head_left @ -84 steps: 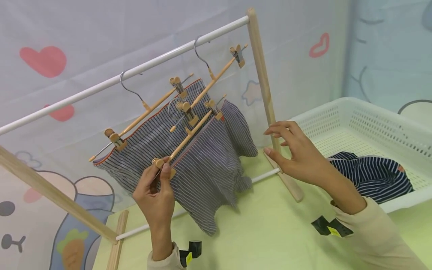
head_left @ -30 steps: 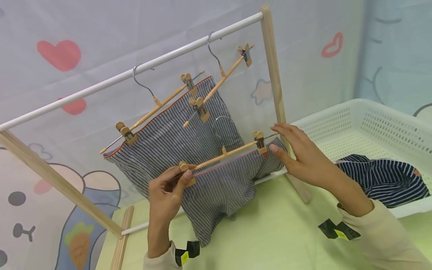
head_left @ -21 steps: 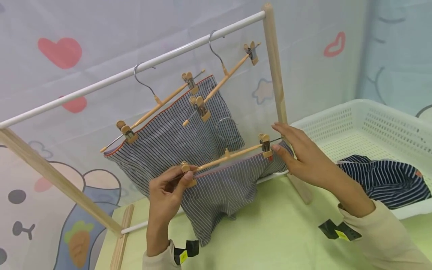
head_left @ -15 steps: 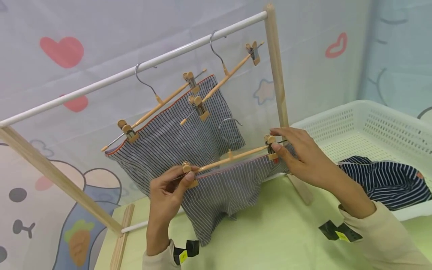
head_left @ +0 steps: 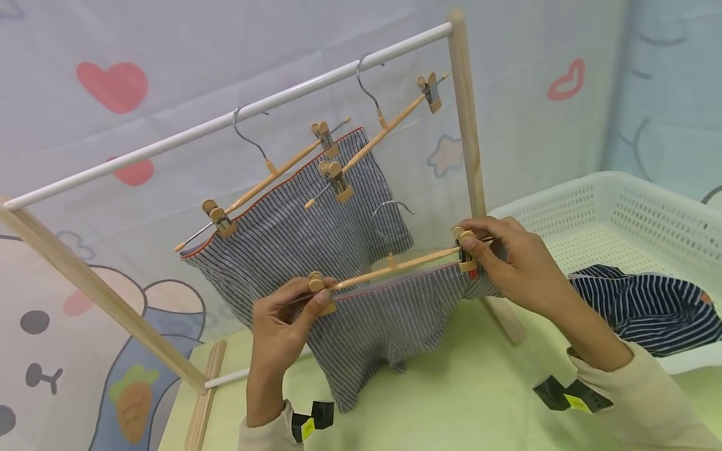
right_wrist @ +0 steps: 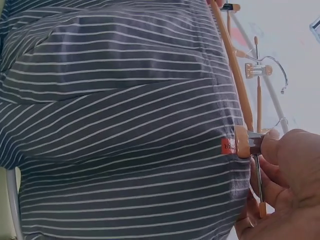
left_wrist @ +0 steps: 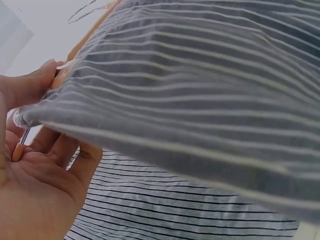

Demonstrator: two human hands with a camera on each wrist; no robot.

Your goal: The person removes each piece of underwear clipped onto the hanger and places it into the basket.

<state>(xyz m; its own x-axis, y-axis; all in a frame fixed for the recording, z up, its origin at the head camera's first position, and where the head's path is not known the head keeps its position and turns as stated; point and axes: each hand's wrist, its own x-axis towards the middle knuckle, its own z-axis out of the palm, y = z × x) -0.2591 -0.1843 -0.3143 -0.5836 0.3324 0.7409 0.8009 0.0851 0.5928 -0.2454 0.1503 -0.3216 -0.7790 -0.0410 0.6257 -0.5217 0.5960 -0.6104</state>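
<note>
A clip hanger (head_left: 417, 261) carries grey shorts (head_left: 383, 326) with thin white stripes, clipped at both ends of the waistband. My left hand (head_left: 282, 322) pinches the hanger's left end by its clip (head_left: 316, 283). At the other end, my right hand (head_left: 521, 266) pinches the right clip (right_wrist: 243, 141) between thumb and fingers, beside a red label (right_wrist: 228, 146) on the waistband. The hanger's metal hook (head_left: 392, 205) points up, free of the rail. In the left wrist view, the shorts hide much of the hanger and left fingertips.
A white rail (head_left: 304, 92) on a wooden frame (head_left: 468, 125) bears two hangers: one with striped shorts (head_left: 293, 216), one bare hanger (head_left: 389, 128) to its right. A white basket (head_left: 564, 194) at right holds navy striped clothing (head_left: 648, 307). Pale green cloth (head_left: 451, 401) covers the table.
The held hanger has swung from steeply slanted to nearly level, its right end coming down toward me. My right hand, earlier apart with spread fingers, has closed on the right clip.
</note>
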